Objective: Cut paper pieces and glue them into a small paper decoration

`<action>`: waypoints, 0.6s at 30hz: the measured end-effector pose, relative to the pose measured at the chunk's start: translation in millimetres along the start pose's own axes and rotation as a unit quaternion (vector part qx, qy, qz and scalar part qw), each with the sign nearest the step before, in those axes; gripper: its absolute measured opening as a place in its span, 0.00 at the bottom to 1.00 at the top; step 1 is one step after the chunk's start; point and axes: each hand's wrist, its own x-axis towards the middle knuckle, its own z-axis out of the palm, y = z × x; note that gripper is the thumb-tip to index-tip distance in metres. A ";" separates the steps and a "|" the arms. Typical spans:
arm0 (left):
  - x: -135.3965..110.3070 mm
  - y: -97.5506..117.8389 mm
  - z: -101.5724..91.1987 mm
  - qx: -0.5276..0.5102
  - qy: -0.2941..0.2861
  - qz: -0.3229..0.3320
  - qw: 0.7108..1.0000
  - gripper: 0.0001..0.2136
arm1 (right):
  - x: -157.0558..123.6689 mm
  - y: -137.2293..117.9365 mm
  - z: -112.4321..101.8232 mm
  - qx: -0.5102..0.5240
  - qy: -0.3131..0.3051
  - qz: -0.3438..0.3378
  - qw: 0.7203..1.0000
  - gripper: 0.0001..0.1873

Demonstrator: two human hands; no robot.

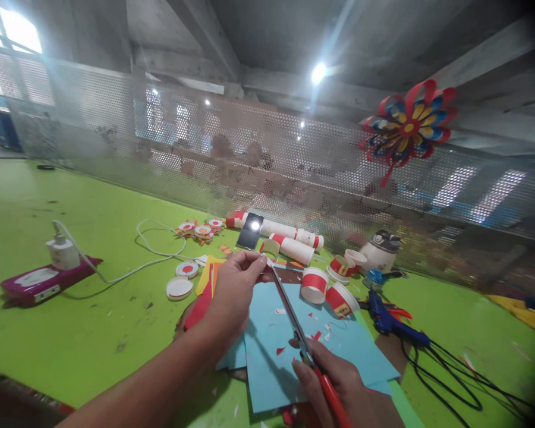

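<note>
My right hand [330,374] grips the red handles of a pair of scissors [289,306], whose long blades point up and away. At the blade tips, my left hand [236,285] pinches a small whitish piece [270,261], mostly hidden by the fingers. Under both hands lie light blue paper sheets [271,380] with red and white scraps scattered on them. Beside the blades, a cut red and white paper cup ring [314,285] and another cut cup [341,299] rest at the sheets' far right corner. Red, orange and yellow paper [200,306] sticks out under my left hand.
A blue glue gun [395,324] with black cables lies at the right. Stacked paper cups [289,230], a phone [250,230] and a white jug [380,252] stand or lie farther back. A purple power strip [49,282] with a charger sits left. A perforated screen [267,172] borders the green table.
</note>
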 end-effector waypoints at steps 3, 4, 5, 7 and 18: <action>-0.7 0.6 0.6 -0.012 -0.006 -0.005 1.000 0.07 | -0.4 -3.0 2.0 0.031 0.016 0.019 0.999 0.18; -0.7 1.0 1.0 -0.015 -0.006 -0.007 1.000 0.07 | -0.6 -3.3 2.6 0.039 0.018 0.021 0.999 0.19; -0.7 1.5 1.3 -0.017 -0.005 -0.009 1.000 0.06 | -0.6 -3.4 3.0 0.044 0.016 0.023 0.999 0.19; -0.4 2.2 1.8 -0.020 -0.003 -0.011 1.000 0.06 | -0.6 -2.7 3.2 0.042 0.012 0.026 0.999 0.20; 0.1 2.7 0.1 -0.019 -0.009 -0.013 1.000 0.06 | -0.8 -1.7 1.9 0.020 0.017 0.016 1.000 0.18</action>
